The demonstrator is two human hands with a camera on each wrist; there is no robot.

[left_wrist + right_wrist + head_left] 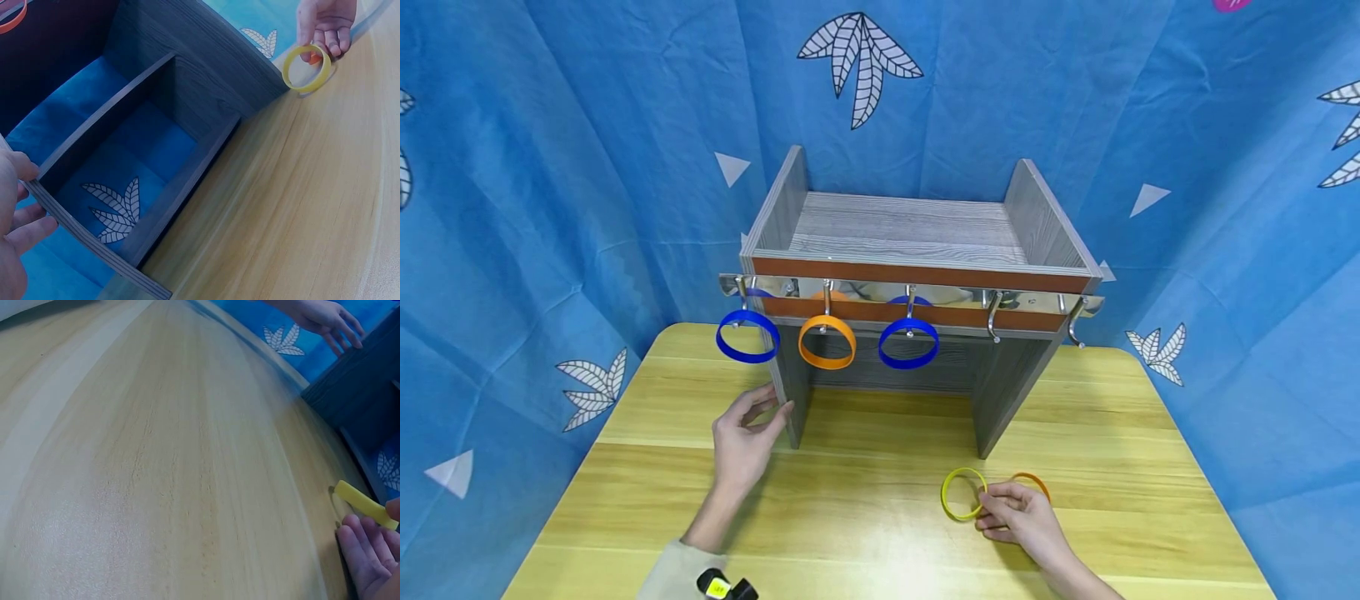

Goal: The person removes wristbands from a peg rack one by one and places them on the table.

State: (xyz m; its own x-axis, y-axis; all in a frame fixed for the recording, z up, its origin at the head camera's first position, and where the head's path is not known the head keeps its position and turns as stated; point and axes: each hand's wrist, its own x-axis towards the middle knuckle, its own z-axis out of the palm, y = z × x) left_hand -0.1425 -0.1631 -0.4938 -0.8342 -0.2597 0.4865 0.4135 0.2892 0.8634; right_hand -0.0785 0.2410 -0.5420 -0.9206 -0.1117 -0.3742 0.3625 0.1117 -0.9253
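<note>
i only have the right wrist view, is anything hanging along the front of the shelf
Observer: Yes. From left to right in the head view, a blue ring, an orange ring and a second blue ring hang from the metal rail.
Operator: any space left on it
Observer: Yes, the fourth hook and fifth hook, counting from the left, hold no ring.
Operator: besides the yellow ring, any other ring near the right hand
Observer: One: a loose orange ring, partly hidden behind that hand in the head view.

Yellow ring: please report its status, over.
Right hand pinches yellow round ring. Left hand grips grey wood-grain shelf. Orange round ring near right hand, apparently not blocking.
</note>
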